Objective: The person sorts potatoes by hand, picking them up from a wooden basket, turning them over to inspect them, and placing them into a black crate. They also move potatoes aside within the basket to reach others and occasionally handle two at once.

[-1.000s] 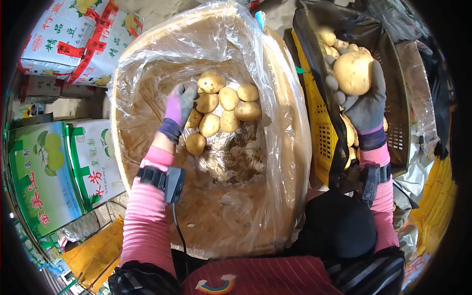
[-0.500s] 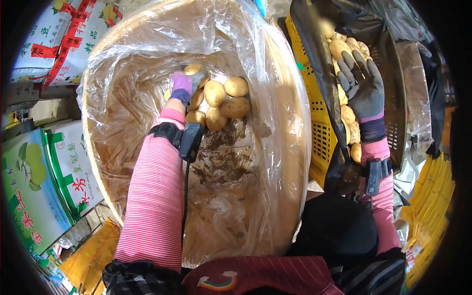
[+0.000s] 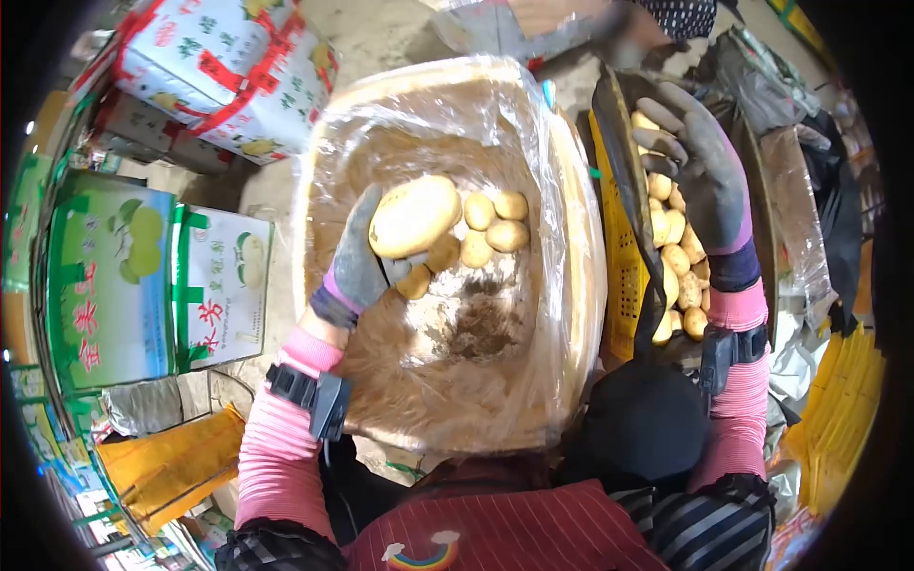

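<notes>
My left hand [image 3: 357, 252], in a grey and purple work glove, grips a large pale potato [image 3: 416, 217], lifted over a box [image 3: 447, 434] lined with clear plastic. Several smaller potatoes [image 3: 495, 221] lie together on the box floor, beside dark dirt patches. At the right, my gloved right hand [image 3: 709, 162] hovers over the potatoes [image 3: 676, 259] in a yellow crate [image 3: 625, 276] with a dark liner. Its fingers are spread and loosely bent, and no potato shows in its palm.
Printed cartons [image 3: 114, 285] stand at the left, with a white taped package [image 3: 219, 71] behind them. A yellow sheet [image 3: 176, 466] lies at the lower left. Another person's patterned garment [image 3: 678, 17] shows at the top. Yellow folded material [image 3: 838, 419] is at the far right.
My left hand has come up out of the box with a large potato in it. My right hand has risen from the potatoes in the crate. The view has shifted.
</notes>
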`<state>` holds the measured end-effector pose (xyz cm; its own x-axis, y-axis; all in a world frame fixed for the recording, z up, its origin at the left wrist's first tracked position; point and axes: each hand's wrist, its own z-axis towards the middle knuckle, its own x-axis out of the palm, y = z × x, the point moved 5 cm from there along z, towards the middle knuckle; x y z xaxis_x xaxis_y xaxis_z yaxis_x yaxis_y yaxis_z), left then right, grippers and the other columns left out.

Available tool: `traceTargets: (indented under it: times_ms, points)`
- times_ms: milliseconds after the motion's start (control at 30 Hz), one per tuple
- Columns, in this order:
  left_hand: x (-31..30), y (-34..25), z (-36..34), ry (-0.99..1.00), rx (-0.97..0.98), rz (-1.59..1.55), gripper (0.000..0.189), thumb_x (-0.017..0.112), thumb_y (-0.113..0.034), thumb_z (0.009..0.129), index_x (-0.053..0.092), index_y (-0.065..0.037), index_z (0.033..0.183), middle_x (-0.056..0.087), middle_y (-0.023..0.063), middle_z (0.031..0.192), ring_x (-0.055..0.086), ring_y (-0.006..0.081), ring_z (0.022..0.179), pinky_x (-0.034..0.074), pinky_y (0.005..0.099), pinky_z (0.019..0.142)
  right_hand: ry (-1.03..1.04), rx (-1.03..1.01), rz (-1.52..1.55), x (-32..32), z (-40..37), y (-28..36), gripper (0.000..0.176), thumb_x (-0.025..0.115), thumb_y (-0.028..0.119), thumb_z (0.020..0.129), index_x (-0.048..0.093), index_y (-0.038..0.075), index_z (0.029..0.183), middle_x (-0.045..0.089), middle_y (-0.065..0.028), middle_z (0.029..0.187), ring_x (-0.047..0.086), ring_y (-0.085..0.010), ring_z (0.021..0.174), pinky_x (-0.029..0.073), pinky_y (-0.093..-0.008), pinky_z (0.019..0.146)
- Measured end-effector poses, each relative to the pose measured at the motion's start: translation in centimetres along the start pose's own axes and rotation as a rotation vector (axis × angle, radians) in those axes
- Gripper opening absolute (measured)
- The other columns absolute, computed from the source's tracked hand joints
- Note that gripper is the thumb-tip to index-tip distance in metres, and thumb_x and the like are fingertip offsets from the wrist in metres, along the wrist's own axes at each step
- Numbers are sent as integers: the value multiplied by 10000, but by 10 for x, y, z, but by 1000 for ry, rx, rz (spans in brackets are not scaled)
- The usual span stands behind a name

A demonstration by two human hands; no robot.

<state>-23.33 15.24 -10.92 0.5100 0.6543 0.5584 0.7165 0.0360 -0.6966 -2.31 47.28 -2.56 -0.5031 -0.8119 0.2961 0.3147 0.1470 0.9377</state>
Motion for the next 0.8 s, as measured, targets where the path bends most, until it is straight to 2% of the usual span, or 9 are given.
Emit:
traceTargets:
  times_ms: [233,300,400,433,467,533,633,733,800]
  points:
    - [64,-22,-142,93,93,-51,698,434,-560,1020,475,6,1427,617,180,1326,657,295,1148,559,424,960,468,-212,-481,157,-53,101,439,667,114,950,554,37,1367,660,-88,1191,630,-155,1069,518,-312,938]
    - [74,-29,-175,230,307,287,712,445,-572,1013,464,2,1434,610,185,1332,643,301,1171,553,437,972,633,-31,-573,206,-83,121,611,719,210,915,462,42,1444,576,-194,1358,576,-250,1242,474,-365,1027]
    - [50,-12,-195,124,746,850,723,420,-605,1010,432,-42,1465,580,182,1369,601,299,1234,539,430,998,797,-354,-736,251,-109,90,844,777,371,835,365,52,1498,455,-272,1456,443,-413,1374,368,-471,1137]
    - [57,-13,-197,325,517,366,707,645,-439,963,378,-55,1493,550,167,1401,585,281,1252,514,402,1028,796,-414,-747,262,-118,71,835,785,368,828,384,49,1487,477,-269,1434,468,-410,1350,383,-461,1124]
    - [52,-16,-204,199,967,931,768,742,-322,914,338,-41,1503,539,153,1407,583,252,1244,495,373,1048,795,-468,-757,272,-126,55,826,793,365,820,403,46,1475,499,-265,1411,492,-407,1326,399,-451,1111]
    - [30,14,-170,348,-71,-399,813,757,-302,906,288,-55,1522,522,139,1418,571,242,1248,501,378,1037,784,-336,-760,281,-126,40,802,802,354,814,433,45,1455,524,-257,1381,521,-400,1289,414,-441,1098]
    - [-1,13,-167,228,350,539,743,638,-435,975,287,-67,1516,538,124,1387,588,226,1211,522,366,1002,669,-61,-626,276,-120,-7,747,817,322,801,490,44,1412,569,-237,1322,569,-380,1217,444,-424,1063]
    - [11,-4,-178,7,147,243,743,669,-372,967,269,-58,1509,544,114,1355,612,202,1156,525,333,979,544,123,-528,281,-113,-27,701,842,251,791,521,22,1370,613,-182,1295,615,-302,1183,471,-393,1036]
    - [7,-7,-164,5,349,360,593,589,-419,1006,465,-8,1415,621,94,1217,621,140,1070,535,261,868,537,-215,-784,291,-112,-26,665,838,252,797,540,26,1347,605,-169,1309,601,-289,1205,467,-390,1041]
